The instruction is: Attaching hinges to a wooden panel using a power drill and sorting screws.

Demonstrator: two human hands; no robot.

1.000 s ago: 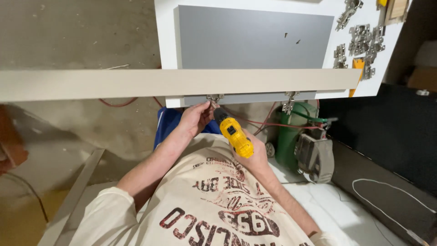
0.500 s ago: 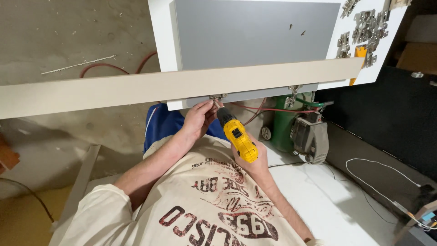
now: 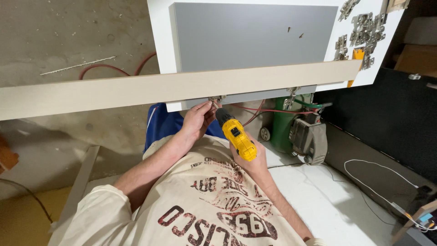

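Observation:
My right hand (image 3: pixel 255 159) grips a yellow and black cordless drill (image 3: pixel 236 134), its tip pointing up at a metal hinge (image 3: pixel 217 99) on the underside edge of a long beige board (image 3: pixel 182 86). My left hand (image 3: pixel 196 119) pinches at that hinge, fingers closed right beside the drill tip. A second hinge (image 3: pixel 291 93) sits further right along the same edge. Behind the board lies a grey panel (image 3: pixel 250 36) on a white worktop (image 3: pixel 160 41).
Several loose metal hinges (image 3: pixel 362 27) lie on the worktop at the upper right. A green air compressor (image 3: pixel 296 127) stands below the bench, with a red hose (image 3: pixel 114 68) on the concrete floor. A white cable (image 3: pixel 378 171) lies on a dark panel at right.
The view has shifted so the board and bench sit further right. Both hands have stayed at the left hinge with the drill tip still against it.

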